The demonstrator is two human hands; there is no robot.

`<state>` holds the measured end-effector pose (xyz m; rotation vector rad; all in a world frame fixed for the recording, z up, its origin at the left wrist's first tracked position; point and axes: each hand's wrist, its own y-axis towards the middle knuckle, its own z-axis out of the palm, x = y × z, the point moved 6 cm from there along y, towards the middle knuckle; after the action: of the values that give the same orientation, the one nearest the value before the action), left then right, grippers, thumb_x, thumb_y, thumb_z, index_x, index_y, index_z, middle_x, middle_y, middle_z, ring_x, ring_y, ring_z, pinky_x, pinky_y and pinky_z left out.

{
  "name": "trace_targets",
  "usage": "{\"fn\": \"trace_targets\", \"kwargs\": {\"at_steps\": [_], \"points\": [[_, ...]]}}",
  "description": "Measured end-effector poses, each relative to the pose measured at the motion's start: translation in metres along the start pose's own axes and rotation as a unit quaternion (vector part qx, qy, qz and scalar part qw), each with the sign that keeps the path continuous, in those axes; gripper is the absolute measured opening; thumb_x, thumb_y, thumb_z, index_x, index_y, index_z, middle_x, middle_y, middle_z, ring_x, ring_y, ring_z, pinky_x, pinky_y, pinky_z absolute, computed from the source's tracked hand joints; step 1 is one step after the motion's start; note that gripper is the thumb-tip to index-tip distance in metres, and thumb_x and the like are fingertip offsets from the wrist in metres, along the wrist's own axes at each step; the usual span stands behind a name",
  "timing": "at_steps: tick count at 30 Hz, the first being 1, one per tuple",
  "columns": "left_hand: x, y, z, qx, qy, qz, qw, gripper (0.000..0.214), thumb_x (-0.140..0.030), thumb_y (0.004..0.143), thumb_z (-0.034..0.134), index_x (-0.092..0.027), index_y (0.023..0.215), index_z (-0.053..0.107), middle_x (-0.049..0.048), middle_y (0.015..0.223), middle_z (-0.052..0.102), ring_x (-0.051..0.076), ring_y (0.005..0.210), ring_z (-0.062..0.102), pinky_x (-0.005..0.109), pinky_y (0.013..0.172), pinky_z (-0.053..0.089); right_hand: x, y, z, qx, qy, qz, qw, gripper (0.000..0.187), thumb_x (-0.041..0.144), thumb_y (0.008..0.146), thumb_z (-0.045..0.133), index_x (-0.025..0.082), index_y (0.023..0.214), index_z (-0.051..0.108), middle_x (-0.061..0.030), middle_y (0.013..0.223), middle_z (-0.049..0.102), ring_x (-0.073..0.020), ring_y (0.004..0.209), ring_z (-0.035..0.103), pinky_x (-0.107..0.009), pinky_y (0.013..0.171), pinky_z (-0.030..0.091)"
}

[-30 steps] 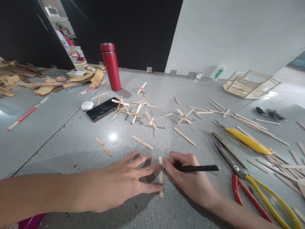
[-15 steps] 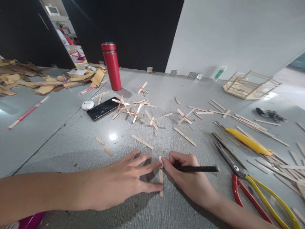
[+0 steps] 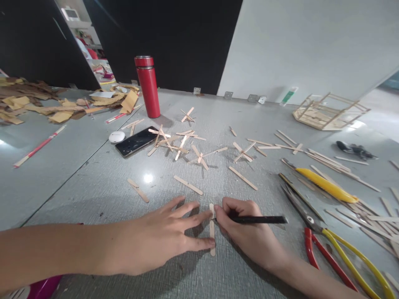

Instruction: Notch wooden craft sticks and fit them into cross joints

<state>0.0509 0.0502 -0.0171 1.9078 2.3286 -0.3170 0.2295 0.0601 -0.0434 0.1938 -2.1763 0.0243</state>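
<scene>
A wooden popsicle stick (image 3: 212,232) lies upright in my view on the grey table in front of me. My left hand (image 3: 173,232) is spread beside it, with two fingertips pressing on the stick. My right hand (image 3: 246,228) is closed around a black pen (image 3: 260,219), whose tip touches the stick near its upper part. Beyond my hands lie loose sticks, among them one popsicle stick (image 3: 188,185) at the centre and another (image 3: 243,178) to the right. Several crossed-stick pieces stand farther back, such as one star-shaped piece (image 3: 200,157).
At the right lie a yellow cutter (image 3: 326,185), scissors with yellow handles (image 3: 352,253), red-handled pliers (image 3: 310,249) and scattered sticks. A black phone (image 3: 135,142), white case (image 3: 116,137) and red flask (image 3: 148,89) stand behind. A stick frame (image 3: 330,114) sits back right; cardboard scraps (image 3: 40,101) lie left.
The view has shifted slightly, so things appear a little to the right. My right thumb has moved slightly off the stick, while the left fingertips stay on it.
</scene>
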Motion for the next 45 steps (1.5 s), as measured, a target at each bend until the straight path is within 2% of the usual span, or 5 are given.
{"fn": "trace_targets", "kwargs": {"at_steps": [4,10,27,34,45], "points": [[0.0006,-0.0002,0.0024,-0.003,-0.004,-0.001,1.0,0.102,-0.007,0.068,0.082,-0.031,0.157,0.038,0.0144,0.172,0.019,0.044,0.15,0.032,0.057,0.119,0.032,0.0015,0.0009,-0.0007,-0.009,-0.003,-0.002,1.0,0.043,0.026,0.097,0.054,0.024,0.063,0.028,0.0075,0.061,0.025,-0.0119,0.059,0.023,-0.028,0.05,0.023],[-0.0005,-0.0003,0.001,-0.017,-0.009,0.001,1.0,0.1,-0.006,0.069,0.081,-0.031,0.157,0.04,0.0139,0.172,0.02,0.044,0.15,0.033,0.056,0.118,0.032,0.0002,0.0032,0.0,-0.01,-0.008,0.003,1.0,0.043,0.028,0.098,0.052,0.024,0.063,0.028,0.0068,0.061,0.026,-0.012,0.058,0.025,-0.028,0.051,0.024],[-0.0007,0.0003,-0.0031,-0.025,-0.005,0.003,1.0,0.079,-0.005,0.08,0.07,-0.029,0.152,0.048,0.0131,0.168,0.029,0.041,0.147,0.036,0.054,0.116,0.035,0.0003,0.0027,-0.0018,-0.016,-0.01,-0.001,1.0,0.042,0.029,0.097,0.051,0.025,0.063,0.027,0.007,0.062,0.026,-0.0124,0.059,0.025,-0.028,0.052,0.024],[-0.0012,-0.0003,-0.0001,-0.03,0.0,0.001,1.0,0.088,-0.006,0.077,0.075,-0.03,0.155,0.044,0.0126,0.169,0.028,0.041,0.147,0.037,0.055,0.117,0.034,0.0013,0.0004,-0.0012,-0.006,-0.011,0.004,1.0,0.042,0.028,0.097,0.051,0.024,0.059,0.033,0.007,0.056,0.032,-0.0117,0.055,0.029,-0.029,0.052,0.023],[-0.0027,0.0003,-0.0007,0.004,0.003,-0.005,1.0,0.094,-0.006,0.076,0.075,-0.029,0.159,0.037,0.0161,0.172,0.021,0.044,0.15,0.033,0.06,0.118,0.034,-0.0016,-0.0009,0.0,0.005,-0.003,0.003,1.0,0.041,0.023,0.095,0.053,0.024,0.061,0.03,0.0075,0.059,0.029,-0.0116,0.057,0.027,-0.029,0.052,0.022]]}}
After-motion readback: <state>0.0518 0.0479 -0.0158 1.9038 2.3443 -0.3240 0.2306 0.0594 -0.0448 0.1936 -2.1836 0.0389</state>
